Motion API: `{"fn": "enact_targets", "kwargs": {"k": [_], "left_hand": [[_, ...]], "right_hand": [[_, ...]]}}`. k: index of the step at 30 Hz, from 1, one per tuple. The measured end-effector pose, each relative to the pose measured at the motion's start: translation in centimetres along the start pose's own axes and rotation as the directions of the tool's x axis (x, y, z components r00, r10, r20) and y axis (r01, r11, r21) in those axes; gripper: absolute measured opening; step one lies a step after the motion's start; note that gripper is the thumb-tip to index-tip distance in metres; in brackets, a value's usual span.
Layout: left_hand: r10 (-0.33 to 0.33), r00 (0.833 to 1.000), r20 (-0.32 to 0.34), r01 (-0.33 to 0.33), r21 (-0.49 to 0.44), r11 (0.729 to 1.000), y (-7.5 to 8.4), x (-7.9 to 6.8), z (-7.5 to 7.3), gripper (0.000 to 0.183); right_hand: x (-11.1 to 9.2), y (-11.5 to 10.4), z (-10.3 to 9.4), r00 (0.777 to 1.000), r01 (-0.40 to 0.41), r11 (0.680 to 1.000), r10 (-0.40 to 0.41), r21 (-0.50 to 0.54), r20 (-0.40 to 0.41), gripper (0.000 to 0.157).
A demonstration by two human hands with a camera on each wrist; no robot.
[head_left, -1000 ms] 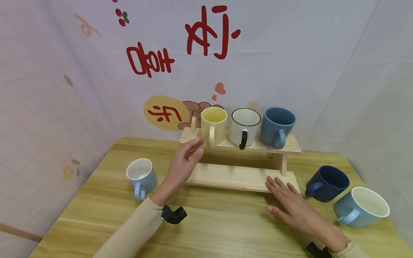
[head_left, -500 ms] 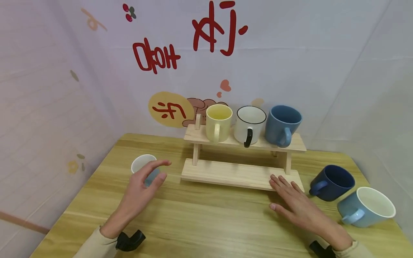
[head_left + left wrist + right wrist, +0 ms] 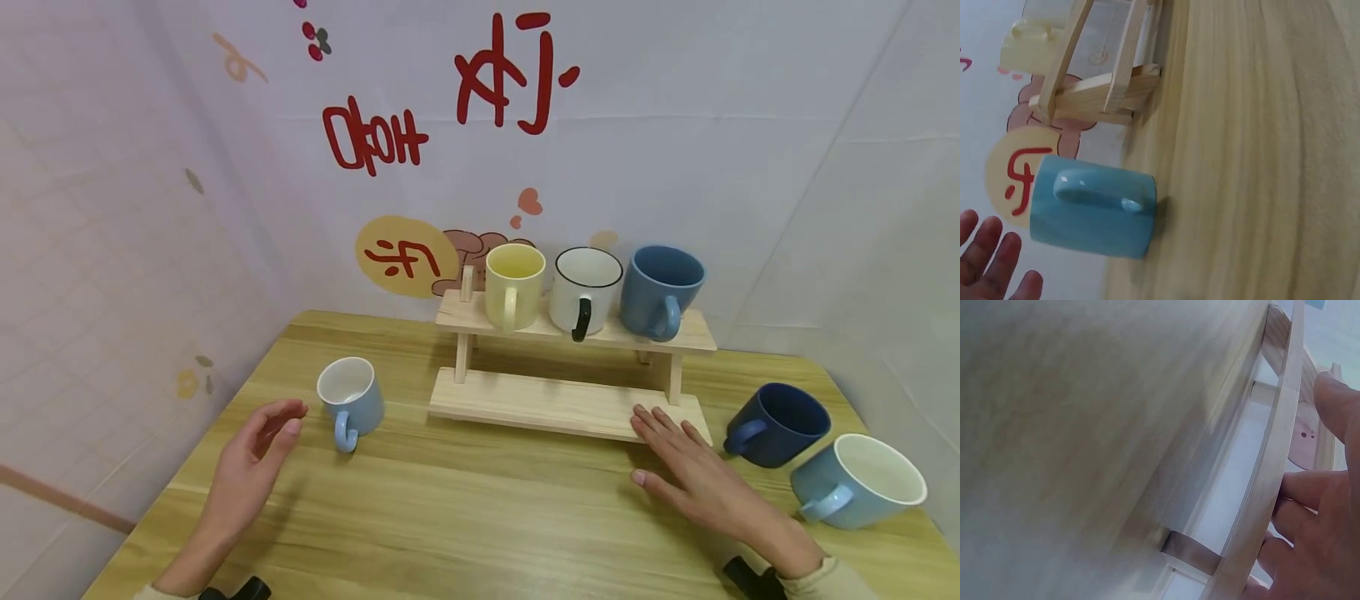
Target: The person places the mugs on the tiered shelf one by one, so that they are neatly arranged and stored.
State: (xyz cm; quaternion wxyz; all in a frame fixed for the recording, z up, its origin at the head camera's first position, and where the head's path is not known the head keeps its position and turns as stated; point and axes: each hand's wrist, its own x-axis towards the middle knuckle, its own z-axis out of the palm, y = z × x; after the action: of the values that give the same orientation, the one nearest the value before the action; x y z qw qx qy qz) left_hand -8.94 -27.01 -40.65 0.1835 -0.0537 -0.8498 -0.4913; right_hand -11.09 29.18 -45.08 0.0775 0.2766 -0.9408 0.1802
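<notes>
My left hand [image 3: 251, 467] hovers at the left, fingers relaxed and holding nothing, just left of a light blue mug [image 3: 352, 402] with a white inside. That mug stands upright on the table, and the left wrist view shows its handle side [image 3: 1094, 206]. My right hand [image 3: 693, 475] lies with straight fingers on the front right edge of a two-tier wooden rack [image 3: 540, 400]. On the rack's upper shelf stand a yellow mug [image 3: 514, 287], a white mug with black rim and handle [image 3: 585, 292], and a blue mug [image 3: 660, 292].
Right of the rack, a dark navy mug [image 3: 777, 425] is tilted on the wooden table [image 3: 480, 517], beside a larger light blue mug [image 3: 858, 482]. Behind the table hangs a white printed backdrop [image 3: 675, 125], and another sheet [image 3: 90, 250] borders the left side.
My left hand has moved away from the rack's upper left, leftward and toward me, past the light blue mug. The right hand stays on the rack. The head view has shifted slightly.
</notes>
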Motion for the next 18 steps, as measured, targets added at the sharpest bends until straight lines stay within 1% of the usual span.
{"fn": "enact_targets", "kwargs": {"k": [3,5,6,7,9,12,14,15,16,18], "left_hand": [[-0.043,0.998,0.044,0.044,-0.031,0.999,-1.0,-0.2,-0.7,0.032],[-0.068,0.992,0.104,0.075,-0.067,0.995,-1.7,-0.1,-0.8,0.034],[-0.080,0.987,0.141,0.094,-0.093,0.991,-2.0,0.0,-0.9,0.035],[-0.088,0.979,0.184,0.113,-0.126,0.986,-2.3,0.0,-1.0,0.037],[-0.097,0.957,0.273,0.150,-0.177,0.973,-2.9,0.2,-1.0,0.042],[-0.082,0.916,0.393,0.197,-0.264,0.944,-3.6,0.6,-0.9,0.047],[-0.071,0.894,0.443,0.221,-0.297,0.929,-4.0,0.9,-0.7,0.049],[-0.069,0.885,0.459,0.232,-0.309,0.922,-4.1,1.0,-0.5,0.049],[-0.075,0.879,0.472,0.247,-0.315,0.916,-4.2,1.1,-0.3,0.049],[-0.094,0.874,0.478,0.269,-0.312,0.911,-4.3,1.2,0.1,0.050]], "right_hand": [[0.0,-0.1,0.0,1.000,-0.003,1.000,0.003,0.001,0.003,0.071],[0.0,0.0,0.0,1.000,-0.005,1.000,0.005,-0.001,0.003,0.071],[0.0,0.0,0.0,1.000,-0.005,1.000,0.005,-0.002,0.002,0.071],[0.0,0.0,-0.1,1.000,-0.004,1.000,0.004,-0.005,0.002,0.071],[0.0,0.1,0.0,1.000,-0.002,1.000,0.002,-0.006,0.000,0.071],[0.0,0.1,0.0,1.000,-0.001,1.000,0.001,-0.006,-0.001,0.071],[0.0,0.1,0.0,1.000,0.000,1.000,0.000,-0.005,0.000,0.071],[0.0,0.1,0.0,1.000,0.001,1.000,-0.001,-0.006,-0.001,0.071],[0.0,0.1,0.0,1.000,0.002,1.000,-0.002,-0.006,-0.002,0.071],[0.0,0.1,0.1,1.000,0.005,1.000,-0.005,-0.006,-0.004,0.071]]}}
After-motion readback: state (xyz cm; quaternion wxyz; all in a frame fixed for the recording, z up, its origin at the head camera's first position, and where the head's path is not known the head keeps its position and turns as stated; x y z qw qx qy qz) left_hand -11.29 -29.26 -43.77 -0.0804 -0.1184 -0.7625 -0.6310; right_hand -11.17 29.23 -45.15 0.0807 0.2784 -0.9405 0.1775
